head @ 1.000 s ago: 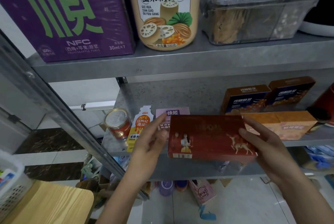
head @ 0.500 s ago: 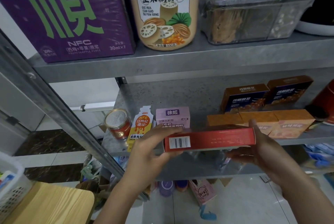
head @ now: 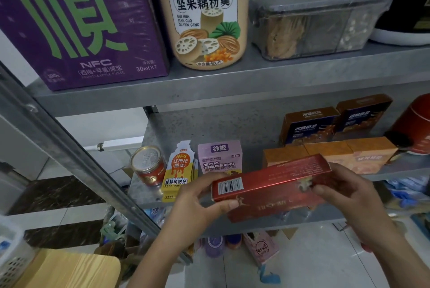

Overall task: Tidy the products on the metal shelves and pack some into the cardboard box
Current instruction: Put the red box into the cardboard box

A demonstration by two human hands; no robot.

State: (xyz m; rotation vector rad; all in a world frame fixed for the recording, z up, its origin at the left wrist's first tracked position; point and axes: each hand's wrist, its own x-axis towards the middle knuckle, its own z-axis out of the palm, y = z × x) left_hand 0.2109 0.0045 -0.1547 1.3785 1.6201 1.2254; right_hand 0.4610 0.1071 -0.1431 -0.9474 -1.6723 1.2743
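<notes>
A flat red box (head: 272, 185) with a barcode on its narrow side hangs in front of the middle metal shelf (head: 209, 129), tilted with its printed face turned down toward me. My left hand (head: 197, 201) grips its left end, thumb under the box. My right hand (head: 349, 197) grips the right end, fingers curled over its face. Behind it on the shelf stand a pink carton (head: 220, 157), yellow juice pouches (head: 179, 169), a small red tin (head: 149, 166), orange boxes (head: 363, 155) and dark brown boxes (head: 309, 124). No cardboard box is in view.
The upper shelf (head: 209, 83) carries a big purple carton (head: 81, 24), a tall beige jar (head: 204, 13) and a clear lidded container (head: 314, 24). A red canister (head: 414, 127) stands at the right. A slanted shelf post (head: 69, 157) crosses the left. Below lie floor clutter and a wooden surface (head: 67, 269).
Both hands have rolled the red box: its printed front faced me, then its barcode edge, and now the face points downward and the box sits a little lower and tilted.
</notes>
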